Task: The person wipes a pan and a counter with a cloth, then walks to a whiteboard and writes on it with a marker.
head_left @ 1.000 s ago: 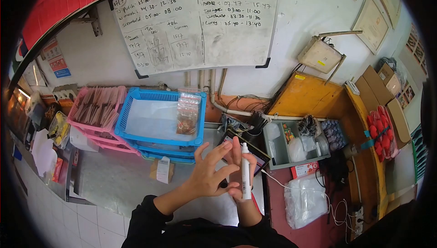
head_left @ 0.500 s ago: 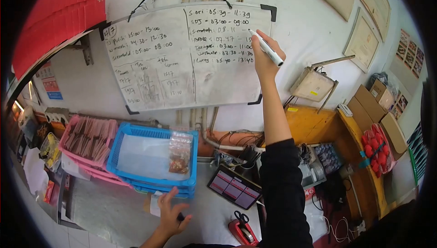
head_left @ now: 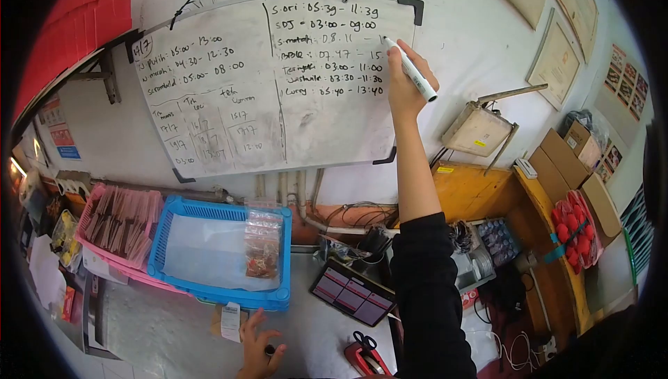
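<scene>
My right hand [head_left: 409, 81] is raised at the whiteboard [head_left: 334, 128], its fingers closed round a white marker [head_left: 416, 76]. The marker's dark tip touches the board at the row that reads 08:11, where a short new stroke shows after the dash. Low over the metal counter, my left hand [head_left: 260, 351] has its fingers curled and partly spread, with a small black cap [head_left: 269, 350] held among them. Just behind that hand lies a brown packet with a white label [head_left: 230, 322].
A blue basket [head_left: 158, 240] holds clear bags, beside a pink basket [head_left: 87, 229] of packets. A tablet [head_left: 353, 292] and a red tape dispenser [head_left: 363, 359] with black scissors stand on the counter. A grey box [head_left: 480, 276] is partly behind my right arm.
From near my left hand, my right hand has gone up to the board with the marker. My left hand has moved down and left. A stroke has been added after the dash.
</scene>
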Motion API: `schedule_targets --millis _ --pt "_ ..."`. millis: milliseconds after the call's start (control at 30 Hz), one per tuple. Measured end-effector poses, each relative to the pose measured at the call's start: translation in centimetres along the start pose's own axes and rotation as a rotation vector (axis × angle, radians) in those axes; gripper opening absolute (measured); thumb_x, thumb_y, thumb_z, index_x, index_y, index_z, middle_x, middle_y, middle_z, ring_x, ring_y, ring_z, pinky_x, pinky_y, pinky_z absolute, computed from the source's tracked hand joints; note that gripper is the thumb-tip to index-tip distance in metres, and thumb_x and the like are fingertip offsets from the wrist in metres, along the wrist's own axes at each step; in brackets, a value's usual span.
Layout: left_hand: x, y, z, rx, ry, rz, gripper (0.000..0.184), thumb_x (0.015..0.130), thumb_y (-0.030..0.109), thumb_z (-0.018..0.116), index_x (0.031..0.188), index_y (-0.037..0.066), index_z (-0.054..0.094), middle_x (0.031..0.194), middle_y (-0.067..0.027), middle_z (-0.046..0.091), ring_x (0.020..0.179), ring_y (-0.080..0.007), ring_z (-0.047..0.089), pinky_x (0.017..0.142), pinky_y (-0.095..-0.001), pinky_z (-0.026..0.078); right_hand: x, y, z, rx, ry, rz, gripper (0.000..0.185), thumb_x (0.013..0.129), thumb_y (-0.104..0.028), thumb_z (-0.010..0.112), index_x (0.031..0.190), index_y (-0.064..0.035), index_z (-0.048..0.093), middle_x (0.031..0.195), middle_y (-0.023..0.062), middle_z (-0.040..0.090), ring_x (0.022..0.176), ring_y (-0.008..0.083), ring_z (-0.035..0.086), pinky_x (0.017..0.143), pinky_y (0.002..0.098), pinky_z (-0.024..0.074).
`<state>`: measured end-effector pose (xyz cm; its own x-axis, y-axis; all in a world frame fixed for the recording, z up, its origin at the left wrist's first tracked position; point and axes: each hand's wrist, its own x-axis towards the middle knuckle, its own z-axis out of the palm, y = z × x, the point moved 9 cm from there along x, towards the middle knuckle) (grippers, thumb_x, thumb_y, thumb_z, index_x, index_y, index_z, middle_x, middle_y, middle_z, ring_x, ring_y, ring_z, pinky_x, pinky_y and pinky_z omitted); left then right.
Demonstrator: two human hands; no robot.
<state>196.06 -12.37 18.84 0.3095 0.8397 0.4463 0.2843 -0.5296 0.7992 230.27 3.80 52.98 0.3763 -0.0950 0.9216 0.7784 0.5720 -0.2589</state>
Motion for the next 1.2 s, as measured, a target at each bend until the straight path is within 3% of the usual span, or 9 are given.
schedule_targets --millis 200,300,500,600,700,800,1033,1100,1200 --pt "0.1 1.0 -0.5 0.216 -0.019 0.085 0.022 0.078 0.024 0.055 0.086 0.004 0.052 0.115 -0.0209 0.042 0.103 -0.0307 0.043 0.086 -0.041 0.037 0.0 0.6 -0.2 0.025 0.025 0.048 0.017 0.068 -0.014 0.066 0.081 -0.0031 0.068 0.067 0.0098 0.062 0.056 0.0159 0.056 0.057 0.0261 0.0453" --pt "-1.1 -1.6 0.3 0.166 -0.135 0.017 0.03 0.081 0.03 0.053 0.099 0.005 0.054 0.13 -0.0257 0.028 0.118 -0.0416 0.028 0.096 -0.0521 0.023 -0.3 0.0 -0.5 -0.077 -0.042 0.044 0.018 0.074 -0.013 0.063 0.087 -0.0001 0.065 0.071 0.0098 0.063 0.063 0.0134 0.059 0.06 0.023 0.046" --pt "-1.2 -1.5 -0.1 0.068 -0.08 0.012 0.029 0.083 0.03 0.052 0.096 0.004 0.054 0.128 -0.0228 0.032 0.118 -0.0408 0.029 0.096 -0.0532 0.021 0.1 0.2 -1.0 -0.052 -0.017 0.017 0.019 0.077 -0.014 0.062 0.089 0.0016 0.064 0.074 0.0103 0.064 0.064 0.0122 0.06 0.061 0.022 0.0456" --pt "-0.8 0.0 -0.1 0.246 -0.164 0.137 0.023 0.081 0.025 0.054 0.092 0.004 0.053 0.109 -0.0197 0.05 0.101 -0.0355 0.047 0.087 -0.048 0.035 0.6 0.1 -1.0 -0.052 -0.01 0.02 0.02 0.077 -0.014 0.062 0.089 0.0021 0.064 0.074 0.0105 0.064 0.064 0.0124 0.06 0.061 0.0225 0.0456" --pt "-3.0 -4.3 2.7 0.012 -0.42 -0.278 0.017 0.078 0.017 0.057 0.089 0.004 0.052 0.081 -0.0149 0.057 0.072 -0.0311 0.055 0.067 -0.0405 0.044 0.6 0.2 -1.3 -0.042 0.014 0.063 0.018 0.072 -0.012 0.064 0.085 0.0002 0.066 0.072 0.0116 0.064 0.061 0.0147 0.06 0.06 0.0242 0.0462" --pt "-3.3 -3.3 2.9 0.076 -0.312 -0.015 0.019 0.075 0.014 0.06 0.089 0.005 0.051 0.068 -0.0134 0.056 0.056 -0.0299 0.053 0.053 -0.037 0.043 0.7 0.5 -1.4 0.007 0.04 0.096 0.017 0.071 -0.011 0.065 0.084 -0.0007 0.067 0.071 0.0124 0.064 0.06 0.0155 0.06 0.059 0.0249 0.0464" --pt "-5.0 -5.8 3.6 -0.198 -0.449 -0.51 0.026 0.076 0.021 0.06 0.095 0.005 0.053 0.096 -0.0168 0.054 0.083 -0.0274 0.055 0.07 -0.037 0.043 -0.3 1.0 -2.7 0.078 0.02 0.145 0.021 0.074 -0.013 0.063 0.089 0.0023 0.063 0.078 0.0093 0.063 0.066 0.0136 0.058 0.061 0.0255 0.0456" --pt "-2.5 -3.3 2.9 -0.252 -0.383 -0.441 0.027 0.077 0.022 0.059 0.097 0.004 0.053 0.105 -0.0177 0.054 0.091 -0.0264 0.055 0.076 -0.0368 0.042 -2.9 -0.1 -4.5 0.376 0.002 0.394 0.017 0.076 -0.012 0.06 0.086 0.0023 0.06 0.077 0.0076 0.061 0.066 0.0124 0.057 0.061 0.0247 0.0445" --pt "3.5 4.0 2.2 -0.22 -0.206 -0.042 0.024 0.079 0.005 0.057 0.101 0.001 0.051 0.089 -0.0141 0.056 0.078 -0.0255 0.057 0.068 -0.033 0.046 -12.6 -5.0 -8.6 0.531 -0.28 0.675 0.009 0.078 -0.009 0.055 0.076 -0.0017 0.051 0.073 0.0057 0.056 0.061 0.0097 0.054 0.053 0.0217 0.0425"
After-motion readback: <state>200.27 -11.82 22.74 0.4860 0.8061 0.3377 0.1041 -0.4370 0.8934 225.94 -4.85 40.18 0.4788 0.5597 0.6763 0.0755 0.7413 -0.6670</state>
